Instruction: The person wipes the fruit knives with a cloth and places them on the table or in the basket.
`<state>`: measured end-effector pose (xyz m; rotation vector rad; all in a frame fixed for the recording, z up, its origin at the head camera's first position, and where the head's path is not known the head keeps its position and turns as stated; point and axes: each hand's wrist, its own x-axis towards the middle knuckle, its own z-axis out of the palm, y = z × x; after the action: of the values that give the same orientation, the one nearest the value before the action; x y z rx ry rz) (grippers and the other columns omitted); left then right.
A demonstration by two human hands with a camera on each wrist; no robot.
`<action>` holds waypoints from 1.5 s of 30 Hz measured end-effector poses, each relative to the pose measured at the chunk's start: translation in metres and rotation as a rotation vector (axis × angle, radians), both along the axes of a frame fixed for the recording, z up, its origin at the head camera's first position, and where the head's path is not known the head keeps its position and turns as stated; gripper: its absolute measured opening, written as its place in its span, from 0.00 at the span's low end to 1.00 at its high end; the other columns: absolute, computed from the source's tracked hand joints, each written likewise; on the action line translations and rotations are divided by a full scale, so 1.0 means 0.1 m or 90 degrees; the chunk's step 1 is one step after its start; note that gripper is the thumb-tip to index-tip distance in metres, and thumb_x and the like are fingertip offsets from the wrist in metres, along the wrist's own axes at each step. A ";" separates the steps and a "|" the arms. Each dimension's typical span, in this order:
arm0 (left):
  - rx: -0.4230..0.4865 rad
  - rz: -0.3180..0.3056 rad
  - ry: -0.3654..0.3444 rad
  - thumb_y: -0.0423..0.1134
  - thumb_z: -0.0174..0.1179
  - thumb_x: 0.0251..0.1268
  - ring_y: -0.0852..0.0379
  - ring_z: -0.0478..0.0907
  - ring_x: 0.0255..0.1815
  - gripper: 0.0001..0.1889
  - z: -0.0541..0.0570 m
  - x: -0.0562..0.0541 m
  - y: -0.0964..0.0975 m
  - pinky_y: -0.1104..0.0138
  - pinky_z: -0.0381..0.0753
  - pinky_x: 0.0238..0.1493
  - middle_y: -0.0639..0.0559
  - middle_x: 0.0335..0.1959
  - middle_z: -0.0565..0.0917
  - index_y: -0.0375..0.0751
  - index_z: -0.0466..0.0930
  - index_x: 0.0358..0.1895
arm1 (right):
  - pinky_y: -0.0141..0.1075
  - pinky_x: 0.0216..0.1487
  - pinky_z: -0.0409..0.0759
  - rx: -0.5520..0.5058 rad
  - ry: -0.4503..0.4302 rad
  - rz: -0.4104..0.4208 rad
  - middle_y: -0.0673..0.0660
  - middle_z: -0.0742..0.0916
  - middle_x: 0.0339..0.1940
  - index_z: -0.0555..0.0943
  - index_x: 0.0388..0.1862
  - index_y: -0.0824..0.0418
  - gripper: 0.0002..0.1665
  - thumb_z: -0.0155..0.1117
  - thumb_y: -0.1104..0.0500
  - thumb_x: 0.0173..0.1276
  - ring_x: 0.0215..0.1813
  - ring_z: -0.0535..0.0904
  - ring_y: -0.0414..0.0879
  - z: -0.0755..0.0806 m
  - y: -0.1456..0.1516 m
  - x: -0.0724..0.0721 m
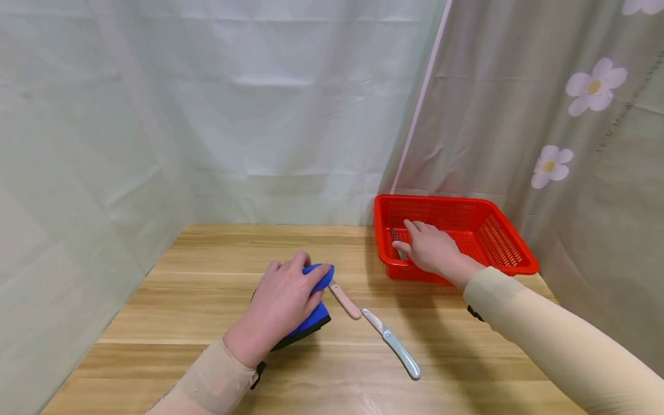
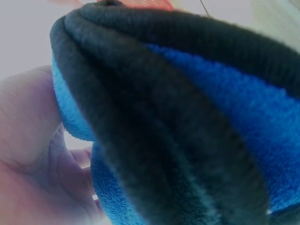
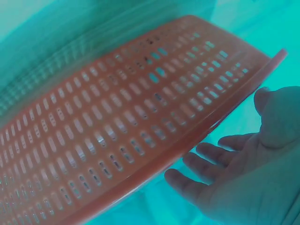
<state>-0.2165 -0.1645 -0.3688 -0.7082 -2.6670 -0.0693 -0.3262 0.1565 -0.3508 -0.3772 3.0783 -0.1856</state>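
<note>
My left hand grips a folded blue cloth with black edging, its thumb and fingers around the folds. In the left wrist view the cloth fills most of the picture. A knife with a pink handle lies beside the cloth, most of its blade hidden by cloth and fingers. Nearer the front rests a folding knife with a light blue handle, blade out. My right hand reaches over the near rim of a red basket, fingers extended. A dark and grey object, partly hidden, lies in the basket near the thumb.
The red basket has slotted walls and stands at the back right of the wooden table. Behind the table hangs a pale curtain; a flower-patterned curtain hangs at the right.
</note>
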 end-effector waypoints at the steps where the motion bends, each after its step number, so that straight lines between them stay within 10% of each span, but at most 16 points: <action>1: -0.002 -0.001 -0.001 0.49 0.74 0.74 0.50 0.87 0.41 0.23 0.00 0.00 0.00 0.51 0.82 0.47 0.42 0.53 0.81 0.54 0.87 0.70 | 0.67 0.79 0.66 0.001 0.012 0.005 0.73 0.68 0.85 0.58 0.90 0.68 0.52 0.63 0.39 0.84 0.84 0.65 0.72 -0.01 0.01 0.04; 35: 0.014 -0.046 0.020 0.47 0.75 0.72 0.50 0.87 0.39 0.22 -0.08 0.12 0.03 0.53 0.81 0.42 0.42 0.51 0.82 0.53 0.89 0.67 | 0.60 0.72 0.78 0.048 0.285 0.183 0.63 0.81 0.76 0.76 0.81 0.65 0.49 0.75 0.36 0.74 0.75 0.78 0.62 -0.38 -0.13 1.19; 45: 0.009 -0.049 0.015 0.49 0.75 0.73 0.48 0.88 0.39 0.22 -0.10 0.15 0.06 0.52 0.81 0.43 0.42 0.52 0.83 0.55 0.89 0.67 | 0.57 0.60 0.85 0.065 0.214 0.146 0.60 0.88 0.62 0.81 0.72 0.64 0.44 0.73 0.32 0.74 0.61 0.87 0.59 -0.52 -0.16 1.41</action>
<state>-0.2015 -0.1587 -0.3790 -0.8025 -2.6133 -0.0986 -0.1848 0.1402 -0.4029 -0.8278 3.3109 0.0483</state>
